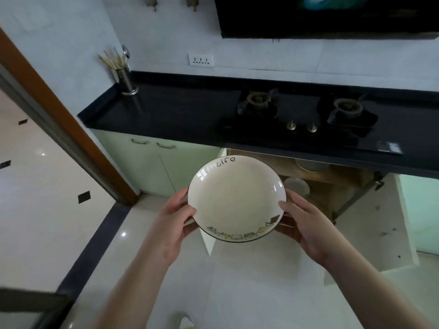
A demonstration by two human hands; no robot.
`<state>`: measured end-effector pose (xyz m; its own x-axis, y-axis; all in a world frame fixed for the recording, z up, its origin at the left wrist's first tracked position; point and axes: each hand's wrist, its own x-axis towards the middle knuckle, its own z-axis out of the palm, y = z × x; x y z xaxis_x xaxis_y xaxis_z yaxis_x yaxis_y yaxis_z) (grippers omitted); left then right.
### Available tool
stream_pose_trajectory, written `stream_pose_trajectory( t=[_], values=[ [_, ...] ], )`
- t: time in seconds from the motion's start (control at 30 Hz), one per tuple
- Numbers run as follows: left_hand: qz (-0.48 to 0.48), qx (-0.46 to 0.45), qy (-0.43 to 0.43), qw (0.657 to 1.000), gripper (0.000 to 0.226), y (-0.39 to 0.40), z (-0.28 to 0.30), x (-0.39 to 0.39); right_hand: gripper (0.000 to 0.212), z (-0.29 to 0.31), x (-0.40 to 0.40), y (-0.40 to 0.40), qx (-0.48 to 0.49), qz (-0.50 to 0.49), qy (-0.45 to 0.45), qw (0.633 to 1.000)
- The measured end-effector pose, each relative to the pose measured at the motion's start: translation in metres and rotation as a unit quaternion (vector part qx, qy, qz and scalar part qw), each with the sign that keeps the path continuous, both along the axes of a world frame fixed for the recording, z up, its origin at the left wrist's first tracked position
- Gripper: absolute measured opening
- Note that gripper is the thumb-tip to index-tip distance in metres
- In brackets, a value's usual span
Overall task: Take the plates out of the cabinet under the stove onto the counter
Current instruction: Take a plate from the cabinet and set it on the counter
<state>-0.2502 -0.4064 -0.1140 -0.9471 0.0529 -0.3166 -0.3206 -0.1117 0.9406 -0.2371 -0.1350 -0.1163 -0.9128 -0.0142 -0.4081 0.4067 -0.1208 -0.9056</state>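
We are gripping plate [236, 198] between 2 hands: left hand [172, 224] pinching left rim, right hand [306, 224] pinching right rim; open cabinet [332, 186] beyond right hand.

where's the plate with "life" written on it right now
In the head view the plate is centre frame, held between the left hand and right hand, in front of the open cabinet below the stove.

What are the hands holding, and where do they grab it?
Both hands hold one white plate by its rim: the left hand has its grip on the left edge, the right hand on the right edge.
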Motion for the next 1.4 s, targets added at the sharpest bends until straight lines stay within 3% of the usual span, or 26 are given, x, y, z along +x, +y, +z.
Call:
stream_pose_trajectory(
  t=[0.33,0.5,0.9,1.4],
  values=[
    [0.087,0.018,0.019,0.996,0.063,-0.149,0.018,-0.023,0.032,0.019,-0.079,-0.17,0.052,0.041,0.015,0.998],
    [0.125,0.014,0.029,0.992,0.058,-0.211,0.028,-0.048,0.039,0.021,-0.106,-0.23,0.022,0.074,0.045,0.996],
    [0.259,0.017,-0.008,0.966,0.041,-0.22,0.026,-0.13,0.032,0.029,-0.204,-0.241,0.03,0.115,0.042,0.992],
    [0.244,0.024,-0.002,0.969,0.034,-0.302,0.013,-0.232,0.02,0.016,-0.329,-0.322,0.073,0.116,0.014,0.991]
  ],
)
